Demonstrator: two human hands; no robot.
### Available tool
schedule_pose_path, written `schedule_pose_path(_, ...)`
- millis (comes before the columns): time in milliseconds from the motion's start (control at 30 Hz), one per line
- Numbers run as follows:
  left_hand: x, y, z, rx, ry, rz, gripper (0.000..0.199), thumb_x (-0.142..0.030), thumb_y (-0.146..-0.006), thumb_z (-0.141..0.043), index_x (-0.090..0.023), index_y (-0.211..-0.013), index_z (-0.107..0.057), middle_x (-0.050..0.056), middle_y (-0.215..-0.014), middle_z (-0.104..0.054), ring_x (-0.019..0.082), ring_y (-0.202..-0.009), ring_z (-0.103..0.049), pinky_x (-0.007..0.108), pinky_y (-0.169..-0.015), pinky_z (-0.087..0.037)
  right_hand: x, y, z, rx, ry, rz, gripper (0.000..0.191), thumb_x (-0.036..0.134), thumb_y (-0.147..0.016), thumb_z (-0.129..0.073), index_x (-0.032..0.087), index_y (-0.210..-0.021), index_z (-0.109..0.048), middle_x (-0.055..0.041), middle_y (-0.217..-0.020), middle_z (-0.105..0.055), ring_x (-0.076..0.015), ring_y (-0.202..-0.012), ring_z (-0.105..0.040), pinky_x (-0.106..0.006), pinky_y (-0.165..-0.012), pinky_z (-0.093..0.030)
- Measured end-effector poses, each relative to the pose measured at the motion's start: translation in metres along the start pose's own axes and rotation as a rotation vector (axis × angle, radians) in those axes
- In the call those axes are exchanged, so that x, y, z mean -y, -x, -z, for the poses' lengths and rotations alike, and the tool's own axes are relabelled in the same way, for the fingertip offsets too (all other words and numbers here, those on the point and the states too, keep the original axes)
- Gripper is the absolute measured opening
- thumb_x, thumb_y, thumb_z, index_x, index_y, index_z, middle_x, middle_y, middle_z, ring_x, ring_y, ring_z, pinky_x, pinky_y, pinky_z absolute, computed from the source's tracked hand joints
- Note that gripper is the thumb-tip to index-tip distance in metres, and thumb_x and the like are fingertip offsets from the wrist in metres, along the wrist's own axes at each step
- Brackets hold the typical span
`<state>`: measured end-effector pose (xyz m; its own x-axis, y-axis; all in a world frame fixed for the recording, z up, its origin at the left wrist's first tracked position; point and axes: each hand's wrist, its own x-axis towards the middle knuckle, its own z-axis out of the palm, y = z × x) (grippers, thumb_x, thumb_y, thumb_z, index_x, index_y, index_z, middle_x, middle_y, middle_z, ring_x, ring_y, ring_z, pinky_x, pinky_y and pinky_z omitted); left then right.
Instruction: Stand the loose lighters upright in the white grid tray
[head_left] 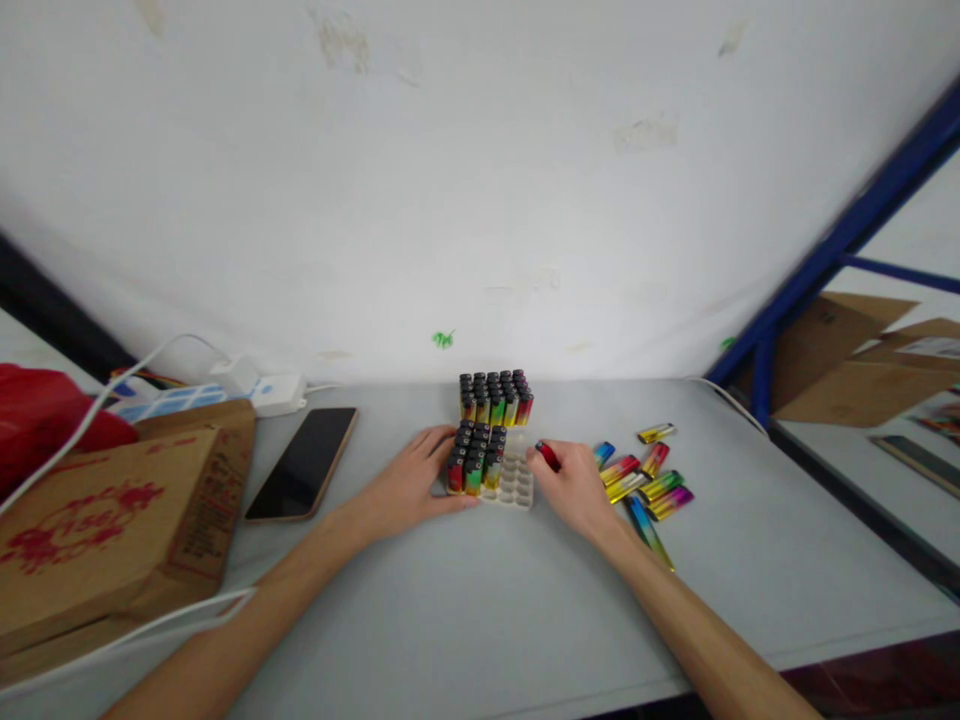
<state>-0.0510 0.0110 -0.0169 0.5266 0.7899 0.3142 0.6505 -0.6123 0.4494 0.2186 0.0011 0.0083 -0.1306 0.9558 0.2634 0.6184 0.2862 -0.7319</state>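
Grey tabletop (450,610); right fingers (539,468) grip a red lighter (548,456); left fingers (456,504), spread, touch a pale tray (516,490).

Grey table (420,620) — phone (304,465), carton (97,520), pale tray (517,489), loose lighters (661,487)

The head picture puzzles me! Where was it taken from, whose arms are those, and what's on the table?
No machine here: these arms belong to a person wearing the camera on their head. The bare left hand curves around the left side of a pale tray where lighters stand upright. The right hand holds a red lighter near the tray's right side. On the grey table, another block of lighters stands behind the tray, and loose lighters lie to the right. To the left are a phone and a cardboard box.
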Motion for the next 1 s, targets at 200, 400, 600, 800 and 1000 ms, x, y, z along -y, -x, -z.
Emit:
schedule_pose_path(200,0.0005,0.0008,0.0003,-0.013,0.018,-0.007,0.072,-0.06,-0.087,-0.082,-0.023,-0.145,-0.061,0.016,-0.15,-0.06,0.039,-0.142,-0.055,0.054,-0.123,-0.047,-0.0002,-0.0007,0.0008,0.01,0.006,0.073,0.045,0.049,-0.098,-0.048,0.024,-0.061,-0.04,0.0045,-0.054,-0.042,-0.012,-0.054,-0.038,-0.028,-0.055,-0.025)
schedule_pose_path(400,-0.0011,-0.0005,0.0003,-0.01,0.016,-0.004,0.072,-0.057,-0.086,-0.084,-0.023,-0.146,-0.061,0.016,-0.151,-0.059,0.038,-0.141,-0.055,0.054,-0.123,-0.046,0.0038,0.0013,0.0069,0.055,-0.012,0.222,0.034,0.047,-0.111,-0.041,0.024,-0.091,-0.054,0.0009,-0.076,-0.061,-0.0177,-0.068,-0.057,-0.028,-0.066,-0.042)
schedule_pose_path(600,-0.0018,-0.0003,0.0005,-0.008,0.018,-0.005,0.073,-0.058,-0.086,-0.084,-0.024,-0.147,-0.06,0.015,-0.149,-0.061,0.038,-0.141,-0.056,0.054,-0.123,-0.046,0.0073,0.0045,0.0087,0.082,0.039,0.37,0.038,0.047,-0.113,-0.043,0.023,-0.085,-0.055,-0.0025,-0.085,-0.061,-0.0183,-0.078,-0.058,-0.029,-0.073,-0.045)
schedule_pose_path(800,-0.0026,0.0003,0.001,-0.003,0.008,-0.004,0.072,-0.055,-0.086,-0.084,-0.023,-0.147,-0.06,0.015,-0.149,-0.06,0.039,-0.141,-0.055,0.055,-0.123,-0.046,0.0064,0.0077,0.0056,0.194,-0.002,0.308,0.038,0.05,-0.112,-0.048,0.023,-0.087,-0.057,0.0021,-0.071,-0.061,-0.0152,-0.063,-0.056,-0.027,-0.063,-0.038)
schedule_pose_path(1000,-0.003,0.0004,0.0009,-0.007,0.023,-0.012,0.071,-0.056,-0.087,-0.083,-0.025,-0.147,-0.06,0.014,-0.148,-0.062,0.037,-0.139,-0.056,0.054,-0.122,-0.046,0.0028,0.0093,0.0007,0.245,0.195,0.396,0.037,0.05,-0.112,-0.05,0.021,-0.093,-0.064,-0.0016,-0.075,-0.069,-0.0164,-0.062,-0.061,-0.027,-0.06,-0.036)
